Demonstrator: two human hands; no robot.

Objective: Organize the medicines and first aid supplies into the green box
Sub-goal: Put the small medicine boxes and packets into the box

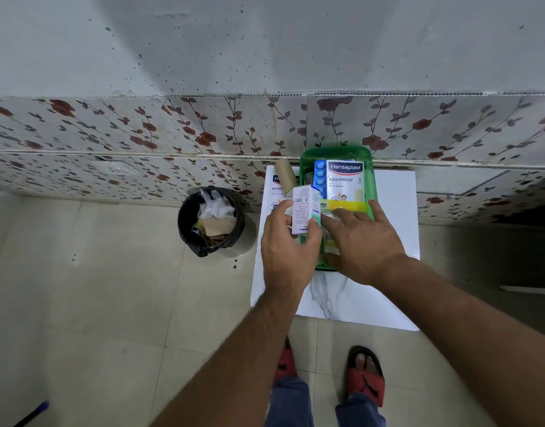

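Observation:
A green box (335, 153) stands on a white marble-patterned table top (394, 211) against the floral wall. Inside it lie a Hansaplast plaster pack (345, 180), a blue pill blister (319, 175) and a yellow-banded pack (345, 206). My left hand (286, 251) is shut on a small white medicine carton (305, 211), held upright at the box's left edge. My right hand (363, 241) rests flat, fingers spread, on the items in the near part of the box. Left of the box lie a tan bandage roll (286, 175) and a second plaster pack (275, 188), partly hidden.
A round bin with a black liner (211, 221), holding paper and plastic scraps, stands on the tiled floor just left of the table. My feet in red sandals (365, 377) are below the table's near edge.

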